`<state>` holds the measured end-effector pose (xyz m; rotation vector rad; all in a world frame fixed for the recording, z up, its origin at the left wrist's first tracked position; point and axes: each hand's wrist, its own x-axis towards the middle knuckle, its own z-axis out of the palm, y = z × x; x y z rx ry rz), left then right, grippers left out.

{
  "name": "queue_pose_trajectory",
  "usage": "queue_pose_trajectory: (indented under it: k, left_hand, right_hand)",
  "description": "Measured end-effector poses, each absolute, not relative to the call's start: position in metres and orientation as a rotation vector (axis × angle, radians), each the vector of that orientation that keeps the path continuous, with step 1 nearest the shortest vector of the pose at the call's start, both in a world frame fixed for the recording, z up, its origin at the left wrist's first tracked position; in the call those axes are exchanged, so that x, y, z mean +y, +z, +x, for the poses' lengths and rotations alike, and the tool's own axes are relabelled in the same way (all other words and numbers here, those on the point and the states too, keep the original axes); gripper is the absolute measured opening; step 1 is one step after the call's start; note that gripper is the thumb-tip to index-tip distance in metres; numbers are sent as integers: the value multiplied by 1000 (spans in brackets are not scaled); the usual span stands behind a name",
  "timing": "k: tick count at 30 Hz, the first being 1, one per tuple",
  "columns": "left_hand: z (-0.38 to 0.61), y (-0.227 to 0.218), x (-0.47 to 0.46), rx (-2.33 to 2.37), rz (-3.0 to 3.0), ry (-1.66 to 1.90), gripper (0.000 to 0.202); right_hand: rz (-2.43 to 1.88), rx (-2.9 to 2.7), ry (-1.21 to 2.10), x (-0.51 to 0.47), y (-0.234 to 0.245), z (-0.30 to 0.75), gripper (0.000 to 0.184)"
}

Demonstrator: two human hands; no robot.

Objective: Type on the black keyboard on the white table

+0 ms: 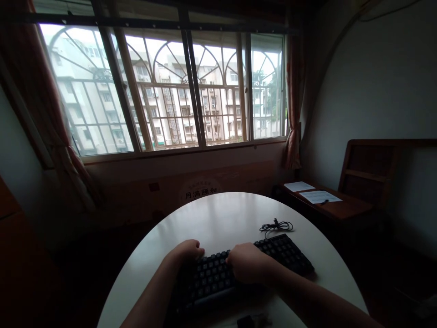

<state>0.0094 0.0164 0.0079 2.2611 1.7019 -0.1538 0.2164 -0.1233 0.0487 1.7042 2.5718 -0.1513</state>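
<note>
Black keyboard (pixel 213 274) on a round white table (pixel 205 217), seen from the head camera: the right hand (pixel 251 263) bunches, fingers curled, over its middle — whether it grips anything cannot be told — while the left hand (pixel 189 250) bends at the far left corner, its hold likewise unclear. A coiled cable (pixel 277 226) lies just beyond.
</note>
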Motion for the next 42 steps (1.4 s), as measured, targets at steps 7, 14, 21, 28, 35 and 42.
queue_pose_trajectory:
  k: [7,14,21,28,35,42]
  left_hand:
    - [15,3,3,1836,2298,-86,38]
    - [11,-7,-3,1891,2269,154,43]
    - [13,7,-22,1758,2461,96,40]
    - [25,19,-46,1573,2524,63,39]
    - [21,8,-34,1486,2488,91,46]
    - [15,3,-29,1449,2448,102,48]
  right_hand:
    - [1745,2556,-13,-136,37,202,25]
    - [1867,2774,-35,-136,16,228,39]
    - [1862,2850,-97,-130,9,233,35]
    - [1909,2813,-188,-130,9,236,36]
    - [1906,2793,-229,-129,8,241,33]
    - [2003,2682,-181,-126,6,240,25]
